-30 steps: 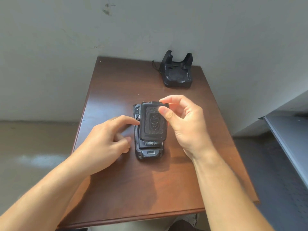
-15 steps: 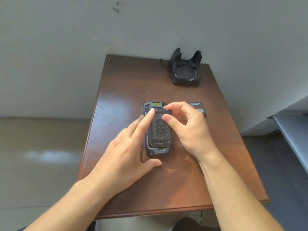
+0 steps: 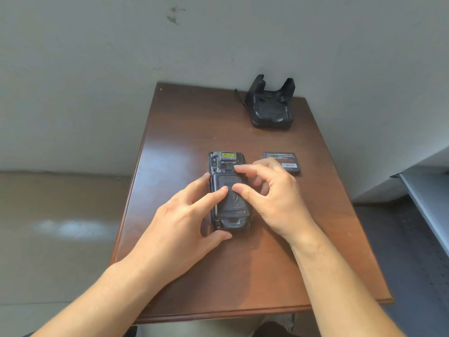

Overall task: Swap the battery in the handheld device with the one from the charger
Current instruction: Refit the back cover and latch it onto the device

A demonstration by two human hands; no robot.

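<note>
The black handheld device lies face down in the middle of the brown table. Its textured battery cover sits flat on its back. My left hand grips the device from the left, thumb at its lower edge and a fingertip pressing on the cover. My right hand rests on the right side, its thumb on the cover and its index fingertip at the cover's top edge. A loose flat battery lies on the table just right of the device. The black charger cradle stands at the back, with no battery visible in it.
The table stands against a grey wall. Its front edge is close to me and the left edge drops to a bare floor. A grey shelf edge juts in at the right. A thin cable leaves the charger on its left.
The cover, held raised over the device by my right hand, has come down flat onto its back. My left hand moved from the device's side onto the cover. The loose battery has come into view.
</note>
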